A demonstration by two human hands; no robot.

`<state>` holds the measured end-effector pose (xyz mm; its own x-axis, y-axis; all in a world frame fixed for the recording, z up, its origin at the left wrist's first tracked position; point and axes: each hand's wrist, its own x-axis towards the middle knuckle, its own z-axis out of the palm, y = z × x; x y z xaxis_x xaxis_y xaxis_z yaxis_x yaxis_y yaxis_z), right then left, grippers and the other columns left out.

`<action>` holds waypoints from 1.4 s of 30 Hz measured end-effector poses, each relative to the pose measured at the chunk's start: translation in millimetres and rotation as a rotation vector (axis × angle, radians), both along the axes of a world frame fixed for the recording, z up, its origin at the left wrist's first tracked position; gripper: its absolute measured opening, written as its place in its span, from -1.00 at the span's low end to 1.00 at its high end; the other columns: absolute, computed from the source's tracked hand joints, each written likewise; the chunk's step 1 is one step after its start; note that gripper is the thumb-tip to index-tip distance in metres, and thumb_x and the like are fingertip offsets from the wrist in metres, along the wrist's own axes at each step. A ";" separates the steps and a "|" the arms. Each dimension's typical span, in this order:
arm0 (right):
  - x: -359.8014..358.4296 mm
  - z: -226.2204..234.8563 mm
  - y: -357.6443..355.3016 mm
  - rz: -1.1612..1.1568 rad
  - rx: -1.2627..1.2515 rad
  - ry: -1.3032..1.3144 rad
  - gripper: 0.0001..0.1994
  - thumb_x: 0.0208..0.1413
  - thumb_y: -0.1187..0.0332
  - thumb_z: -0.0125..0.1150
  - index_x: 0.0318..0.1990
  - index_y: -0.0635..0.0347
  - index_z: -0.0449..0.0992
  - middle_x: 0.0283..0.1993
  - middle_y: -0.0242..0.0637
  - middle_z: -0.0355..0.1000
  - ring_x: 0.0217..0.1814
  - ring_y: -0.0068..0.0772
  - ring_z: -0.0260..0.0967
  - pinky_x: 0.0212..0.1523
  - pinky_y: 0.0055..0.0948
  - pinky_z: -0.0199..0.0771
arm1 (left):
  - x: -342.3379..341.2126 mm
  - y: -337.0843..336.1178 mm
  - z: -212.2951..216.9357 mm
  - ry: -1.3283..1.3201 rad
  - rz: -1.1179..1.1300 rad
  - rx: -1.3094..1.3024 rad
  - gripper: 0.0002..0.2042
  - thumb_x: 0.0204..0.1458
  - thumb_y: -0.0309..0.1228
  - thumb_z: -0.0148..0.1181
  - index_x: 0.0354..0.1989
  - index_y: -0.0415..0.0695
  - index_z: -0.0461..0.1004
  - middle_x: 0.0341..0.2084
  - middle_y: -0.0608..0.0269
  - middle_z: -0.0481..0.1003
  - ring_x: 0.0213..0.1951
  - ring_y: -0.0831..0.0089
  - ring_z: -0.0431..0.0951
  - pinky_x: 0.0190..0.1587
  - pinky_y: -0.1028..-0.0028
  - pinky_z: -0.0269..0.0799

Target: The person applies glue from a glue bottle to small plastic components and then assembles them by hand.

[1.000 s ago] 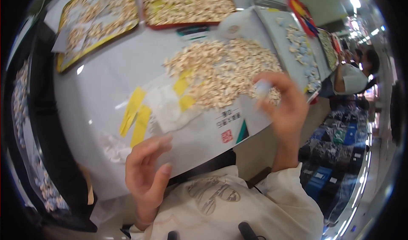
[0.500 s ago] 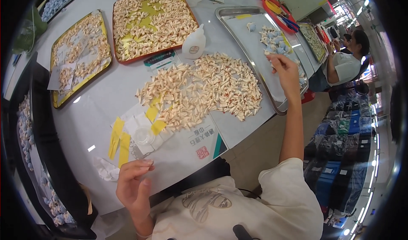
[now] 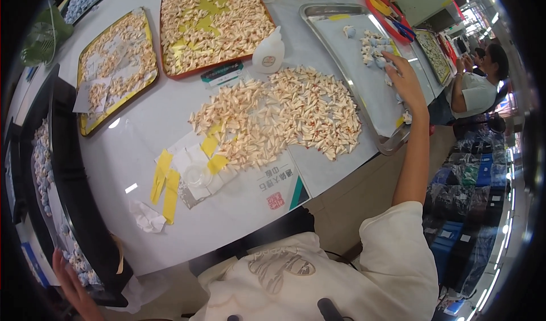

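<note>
Right hand [image 3: 405,81] stretched out over the silver tray [image 3: 335,22], fingers spread loosely, fingertips at the small pale-blue folded pieces [image 3: 372,48] lying on it. Left hand [image 3: 73,284] low at the worktop [image 3: 142,133] edge, fingers open beside the black tray [image 3: 71,173]. Pile of cream folded pieces [image 3: 284,113] lies between the hands.

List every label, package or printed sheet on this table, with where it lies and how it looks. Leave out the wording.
Printed sheet: near table edge under the folded-piece pile, white, red stamp mark, green-and-black corner.
Small label card: below the red-rimmed tray, dark rectangle with green band.
Squeeze bottle: beside that card, white plastic, round label.
Yellow strips: left of the sheet, plain, no print visible.
</note>
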<state>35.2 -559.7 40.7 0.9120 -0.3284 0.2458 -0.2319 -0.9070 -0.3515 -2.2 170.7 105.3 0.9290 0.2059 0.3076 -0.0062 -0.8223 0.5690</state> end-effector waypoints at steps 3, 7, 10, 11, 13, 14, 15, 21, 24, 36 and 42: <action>-14.4 9.0 17.0 0.069 0.079 0.055 -0.66 0.08 0.38 0.06 0.06 0.04 0.41 -0.01 -0.13 0.37 0.00 -0.26 0.33 0.00 -0.42 0.27 | 0.4 22.8 -18.1 0.441 -0.165 0.334 -0.53 0.11 -0.47 -0.07 0.23 -0.25 0.09 0.10 0.03 0.28 0.04 0.26 0.37 0.06 0.39 0.29; -30.7 33.5 52.1 0.038 -0.029 0.113 -0.69 0.01 0.45 0.09 -0.03 0.13 0.45 -0.01 -0.21 0.39 -0.01 -0.30 0.33 -0.02 -0.45 0.28 | 4.7 37.6 -26.4 0.841 -0.090 -0.204 -0.43 0.03 -0.58 -0.03 0.27 -0.23 0.01 0.18 0.03 0.18 0.11 0.25 0.31 0.06 0.40 0.29; -18.3 45.0 101.7 0.179 -0.002 0.019 -0.73 -0.04 0.48 0.11 -0.11 0.18 0.47 -0.05 -0.23 0.40 -0.02 -0.28 0.34 -0.03 -0.44 0.29 | 1.6 36.6 -30.3 0.653 -0.052 0.056 -0.48 -0.06 -0.66 0.03 0.16 -0.25 0.17 0.12 -0.02 0.23 0.10 0.18 0.32 0.10 0.31 0.27; -8.6 44.0 125.9 0.278 0.144 0.000 -0.75 -0.06 0.48 0.11 -0.15 0.20 0.48 -0.07 -0.23 0.40 -0.03 -0.27 0.34 -0.03 -0.43 0.29 | 3.1 36.8 -29.5 0.702 -0.101 0.035 -0.42 -0.04 -0.67 0.01 0.23 -0.23 0.07 0.17 0.01 0.17 0.15 0.21 0.26 0.13 0.34 0.23; 6.1 37.1 160.9 0.520 0.219 0.103 -0.77 -0.10 0.53 0.14 -0.21 0.23 0.50 -0.09 -0.23 0.39 -0.01 -0.31 0.33 0.00 -0.42 0.27 | 2.6 42.8 -35.0 0.754 -0.156 0.007 -0.36 -0.03 -0.67 0.00 0.29 -0.21 -0.04 0.23 0.05 0.11 0.21 0.24 0.20 0.16 0.36 0.19; 9.6 30.6 169.2 0.516 0.221 0.104 -0.77 -0.10 0.53 0.14 -0.21 0.23 0.50 -0.09 -0.23 0.39 -0.01 -0.31 0.33 0.00 -0.42 0.27 | 0.1 46.7 -36.6 0.719 -0.136 0.107 -0.37 -0.03 -0.68 0.00 0.28 -0.20 -0.01 0.24 0.06 0.08 0.22 0.25 0.18 0.17 0.36 0.18; 13.7 20.3 174.7 0.570 0.210 0.108 -0.78 -0.13 0.54 0.16 -0.25 0.24 0.51 -0.13 -0.24 0.40 -0.05 -0.32 0.34 -0.03 -0.44 0.29 | -1.9 50.6 -37.2 0.682 -0.114 0.205 -0.38 -0.04 -0.68 0.00 0.27 -0.20 0.01 0.26 0.07 0.04 0.24 0.25 0.15 0.17 0.36 0.17; 24.0 6.6 182.9 0.499 0.313 0.178 -0.86 -0.19 0.56 0.19 -0.38 0.28 0.48 -0.31 -0.27 0.39 -0.22 -0.31 0.34 -0.20 -0.45 0.34 | -11.1 36.9 -19.6 0.659 -0.332 0.218 -0.49 0.03 -0.67 -0.08 0.22 -0.22 0.13 0.26 0.11 0.07 0.21 0.32 0.19 0.15 0.44 0.19; 19.5 10.5 174.8 0.449 0.305 0.171 -0.90 -0.19 0.57 0.19 -0.43 0.29 0.46 -0.36 -0.28 0.38 -0.28 -0.30 0.33 -0.28 -0.44 0.34 | -18.7 50.4 -25.5 0.544 -0.248 -0.008 -0.55 0.05 -0.68 -0.10 0.17 -0.23 0.18 0.20 0.12 0.17 0.12 0.35 0.29 0.04 0.46 0.28; 5.2 17.7 175.7 0.278 0.225 -0.029 -0.90 -0.13 0.56 0.22 -0.40 0.34 0.50 -0.44 -0.27 0.49 -0.45 -0.51 0.41 -0.36 -0.57 0.38 | -17.8 7.7 9.3 0.433 -0.039 0.228 -0.74 0.11 -0.63 -0.12 -0.01 -0.25 0.30 -0.04 0.09 0.36 -0.01 0.35 0.37 -0.02 0.49 0.29; -4.1 15.6 165.9 0.271 0.231 0.008 -0.89 -0.15 0.59 0.22 -0.39 0.30 0.51 -0.36 -0.33 0.47 -0.30 -0.56 0.35 -0.19 -0.58 0.29 | -38.0 -51.5 1.0 -0.001 -0.603 -0.124 -0.92 0.04 -0.48 0.13 -0.35 -0.17 0.37 -0.18 -0.12 0.35 -0.20 0.32 0.44 -0.22 0.56 0.42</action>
